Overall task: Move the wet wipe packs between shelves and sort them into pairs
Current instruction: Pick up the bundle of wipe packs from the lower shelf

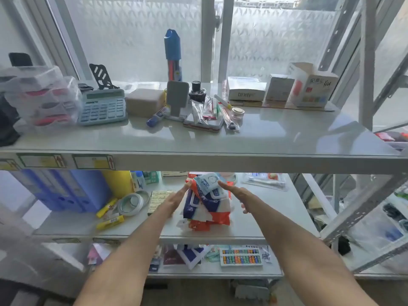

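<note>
Left hand [174,199], right hand [237,194] flat against wet wipe packs [207,203], DEXIN box [245,90]

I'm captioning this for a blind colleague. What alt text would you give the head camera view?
A person's left hand and right hand, fingers straight, touch either side of a pile of wet wipe packs on the middle shelf. The upper shelf holds a calculator and boxes.

A white box [246,91] reads "DEXIN" on its front.
</note>
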The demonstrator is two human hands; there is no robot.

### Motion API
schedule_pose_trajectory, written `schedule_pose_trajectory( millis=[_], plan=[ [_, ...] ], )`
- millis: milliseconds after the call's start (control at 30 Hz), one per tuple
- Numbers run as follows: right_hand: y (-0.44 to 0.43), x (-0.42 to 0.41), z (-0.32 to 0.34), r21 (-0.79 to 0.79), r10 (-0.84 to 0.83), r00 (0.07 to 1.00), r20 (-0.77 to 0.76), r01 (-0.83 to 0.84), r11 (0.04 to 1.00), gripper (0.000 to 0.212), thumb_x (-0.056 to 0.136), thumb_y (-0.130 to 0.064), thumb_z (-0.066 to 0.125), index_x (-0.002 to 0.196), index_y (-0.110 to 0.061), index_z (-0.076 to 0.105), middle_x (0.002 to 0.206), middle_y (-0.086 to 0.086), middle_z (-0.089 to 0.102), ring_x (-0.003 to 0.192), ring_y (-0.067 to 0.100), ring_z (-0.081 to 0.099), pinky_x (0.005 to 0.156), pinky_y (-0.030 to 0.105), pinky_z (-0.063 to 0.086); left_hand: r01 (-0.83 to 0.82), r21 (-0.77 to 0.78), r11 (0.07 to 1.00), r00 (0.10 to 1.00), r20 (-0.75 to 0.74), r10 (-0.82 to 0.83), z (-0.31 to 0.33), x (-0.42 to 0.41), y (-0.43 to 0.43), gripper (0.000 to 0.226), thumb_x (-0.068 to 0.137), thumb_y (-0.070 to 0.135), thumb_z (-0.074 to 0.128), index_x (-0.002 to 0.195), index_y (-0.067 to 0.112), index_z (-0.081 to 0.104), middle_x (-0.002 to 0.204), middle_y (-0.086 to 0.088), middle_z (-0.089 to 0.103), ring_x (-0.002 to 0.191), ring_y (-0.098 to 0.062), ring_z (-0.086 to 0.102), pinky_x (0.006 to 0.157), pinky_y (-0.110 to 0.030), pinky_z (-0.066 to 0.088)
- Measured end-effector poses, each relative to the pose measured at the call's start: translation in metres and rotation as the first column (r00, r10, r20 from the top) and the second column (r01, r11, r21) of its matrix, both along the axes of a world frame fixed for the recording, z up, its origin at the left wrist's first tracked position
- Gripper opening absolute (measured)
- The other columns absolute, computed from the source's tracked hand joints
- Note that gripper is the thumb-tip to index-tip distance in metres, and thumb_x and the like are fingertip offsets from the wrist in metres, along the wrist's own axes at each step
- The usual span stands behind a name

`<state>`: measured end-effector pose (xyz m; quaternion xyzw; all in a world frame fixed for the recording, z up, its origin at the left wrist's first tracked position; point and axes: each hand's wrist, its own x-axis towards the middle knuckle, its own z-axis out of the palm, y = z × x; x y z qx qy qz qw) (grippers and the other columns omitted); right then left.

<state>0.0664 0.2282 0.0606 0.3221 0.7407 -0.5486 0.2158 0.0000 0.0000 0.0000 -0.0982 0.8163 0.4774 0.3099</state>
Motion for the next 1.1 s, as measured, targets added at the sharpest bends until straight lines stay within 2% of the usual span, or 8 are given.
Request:
schedule_pose_trajectory(
  millis=[167,367,467,600,800,867,967,1100],
  plan=[
    [0.007,-0.026,-0.026,-0.155,-0.065,0.996,0.062,0.074,0.985,0.124,0.07,-0.08,0.073,0.165,-0.02,0.021,0.173,0.018,0.015,0.158,0.042,0.019,0.126,0.061,0.021,-0.036,0.082,0.996,0.997,0.072,0.03,-0.011,-0.016,0.004,0.157,0.032,0.112,0.046,0.16,0.021,0.035,0.167,-0.018,0.032,0.15,-0.04,0.035,0.124,-0.058,0.028],
    [0.009,-0.041,-0.053,-0.278,-0.103,0.992,0.077,0.121,0.953,0.148,0.049,-0.078,0.084,0.166,-0.024,0.012,0.173,0.019,0.011,0.159,0.038,0.019,0.128,0.057,0.019,0.088,0.18,0.98,0.987,0.115,-0.11,-0.006,-0.02,0.021,0.072,0.091,0.073,0.056,0.129,0.011,0.059,0.118,-0.001,0.067,0.097,-0.02,0.062,0.094,-0.035,0.046],
    [0.011,-0.048,-0.069,-0.332,-0.11,0.989,0.099,0.137,0.933,0.178,0.016,-0.079,0.091,0.166,-0.027,0.01,0.174,0.017,0.009,0.159,0.038,0.02,0.129,0.059,0.015,0.09,0.189,0.978,0.984,0.132,-0.116,-0.005,-0.025,0.022,0.055,0.097,0.063,0.054,0.124,0.015,0.06,0.093,0.002,0.065,0.08,-0.012,0.061,0.084,-0.032,0.044],
    [0.013,-0.057,-0.078,-0.322,-0.084,0.987,0.135,0.124,0.939,0.172,0.025,-0.081,0.088,0.167,-0.024,0.008,0.174,0.019,0.006,0.16,0.039,0.015,0.13,0.06,0.007,0.075,0.259,0.963,0.977,0.172,-0.123,-0.016,-0.036,0.022,0.055,0.092,0.063,0.061,0.122,0.018,0.066,0.091,-0.001,0.079,0.075,-0.016,0.076,0.06,-0.028,0.058],
    [0.027,-0.079,-0.101,-0.329,-0.05,0.985,0.162,0.102,0.939,0.188,0.002,-0.077,0.091,0.166,-0.023,0.015,0.171,0.018,0.02,0.155,0.036,0.031,0.129,0.056,0.014,0.052,0.334,0.941,0.975,0.188,-0.12,-0.058,-0.059,0.025,0.103,0.055,0.077,0.086,0.133,0.012,0.066,0.117,-0.015,0.079,0.108,-0.035,0.076,0.101,-0.052,0.058],
    [0.022,-0.074,-0.091,-0.318,-0.087,0.986,0.142,0.129,0.939,0.175,0.019,-0.078,0.093,0.165,-0.018,0.017,0.167,0.017,0.03,0.149,0.035,0.04,0.128,0.052,0.019,0.047,0.331,0.943,0.978,0.177,-0.11,-0.068,-0.066,0.027,0.106,0.056,0.077,0.087,0.135,0.011,0.063,0.116,-0.016,0.079,0.107,-0.036,0.076,0.102,-0.055,0.057],
    [0.016,-0.067,-0.079,-0.285,-0.111,0.985,0.134,0.146,0.947,0.092,0.083,-0.062,0.077,0.143,-0.004,0.039,0.116,0.015,0.063,0.124,0.032,0.058,0.104,0.041,0.043,-0.005,0.302,0.953,0.984,0.171,-0.049,-0.083,-0.077,0.031,0.118,0.051,0.074,0.092,0.141,0.009,0.053,0.114,-0.018,0.079,0.101,-0.037,0.078,0.094,-0.057,0.061],
    [0.014,-0.07,-0.077,-0.38,-0.081,0.973,0.217,0.161,0.911,0.056,0.091,-0.055,0.071,0.092,-0.002,0.056,0.095,0.013,0.068,0.092,0.028,0.067,0.097,0.042,0.053,-0.011,0.301,0.954,0.982,0.182,-0.046,-0.079,-0.076,0.032,0.114,0.051,0.075,0.091,0.137,0.009,0.058,0.112,-0.019,0.079,0.102,-0.037,0.078,0.093,-0.057,0.061]
  ],
)
